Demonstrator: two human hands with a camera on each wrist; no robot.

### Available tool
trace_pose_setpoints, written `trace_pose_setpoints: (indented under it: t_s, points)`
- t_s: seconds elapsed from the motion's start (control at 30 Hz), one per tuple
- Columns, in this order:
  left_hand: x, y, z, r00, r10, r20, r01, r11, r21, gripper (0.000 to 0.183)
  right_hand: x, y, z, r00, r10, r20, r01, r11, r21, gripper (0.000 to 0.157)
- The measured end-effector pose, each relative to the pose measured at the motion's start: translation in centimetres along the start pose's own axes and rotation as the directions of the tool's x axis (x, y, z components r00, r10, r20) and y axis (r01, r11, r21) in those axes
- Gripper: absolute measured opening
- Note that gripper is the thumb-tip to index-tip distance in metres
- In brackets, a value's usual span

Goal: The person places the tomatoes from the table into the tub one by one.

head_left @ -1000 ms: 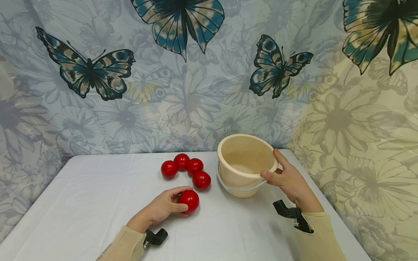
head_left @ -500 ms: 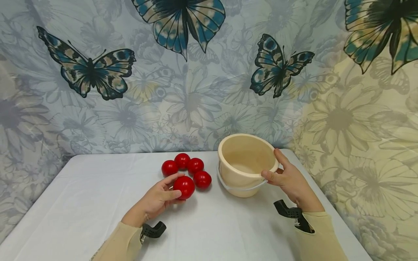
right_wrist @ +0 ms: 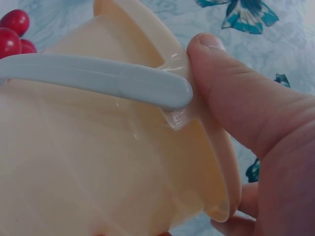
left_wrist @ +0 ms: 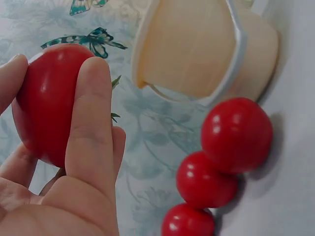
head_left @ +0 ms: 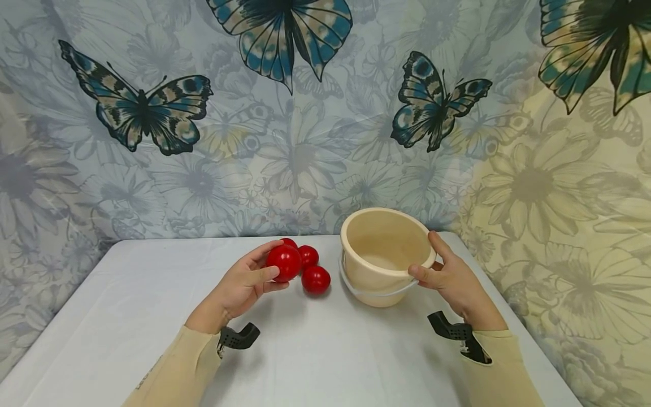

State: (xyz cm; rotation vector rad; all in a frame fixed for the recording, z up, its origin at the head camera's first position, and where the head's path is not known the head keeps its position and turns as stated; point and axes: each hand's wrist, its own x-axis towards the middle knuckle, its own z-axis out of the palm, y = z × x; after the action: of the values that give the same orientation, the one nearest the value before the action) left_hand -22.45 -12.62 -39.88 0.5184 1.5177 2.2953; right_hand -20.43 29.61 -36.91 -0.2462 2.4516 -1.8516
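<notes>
My left hand [head_left: 241, 288] holds a red tomato [head_left: 283, 263] up above the table, its fingers and thumb curled round the sides. Green leafy bits show behind this tomato [left_wrist: 47, 103] in the left wrist view. Just behind and right of it lie other tomatoes [head_left: 316, 280] in a loose cluster, partly covered by the hand. A cream bucket [head_left: 378, 288] with a pale handle [right_wrist: 108, 76] stands upright to their right. My right hand [head_left: 455, 285] grips the right side of its rim, thumb and fingers on the edge.
A white cloth covers the table [head_left: 137, 305], whose back edge meets a hanging fabric [head_left: 300, 169] printed with flowers and butterflies. Each wrist carries a black camera mount [head_left: 240, 337].
My left hand has lifted the tomato off the table and moved it up and slightly left, covering part of the cluster. The right hand and bucket have stayed put.
</notes>
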Motion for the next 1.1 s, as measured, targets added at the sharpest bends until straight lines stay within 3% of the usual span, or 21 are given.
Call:
trace_pose_setpoints:
  t_s: [0.33,0.67,0.87,1.1]
  points:
    - [2.4,2.4,2.9,1.000,0.018,0.018,-0.018,1.000,0.012,0.063,0.1,0.0,0.1,1.000,-0.006,0.002,0.006,1.000,0.001,0.100]
    - [5.7,4.0,6.3,0.999,0.024,0.028,-0.027,0.994,0.107,0.058,0.2,0.0,0.2,1.000,-0.010,0.005,0.010,1.000,0.014,0.100]
    - [7.7,4.3,8.3,1.000,0.018,0.024,-0.022,0.979,0.202,0.056,0.2,-0.1,0.3,1.000,-0.008,0.006,0.008,1.000,0.011,0.099]
    - [10.1,3.4,10.3,0.999,-0.019,0.031,0.012,0.981,0.195,0.058,0.2,0.0,0.1,1.000,-0.004,-0.003,0.004,1.000,-0.016,0.099]
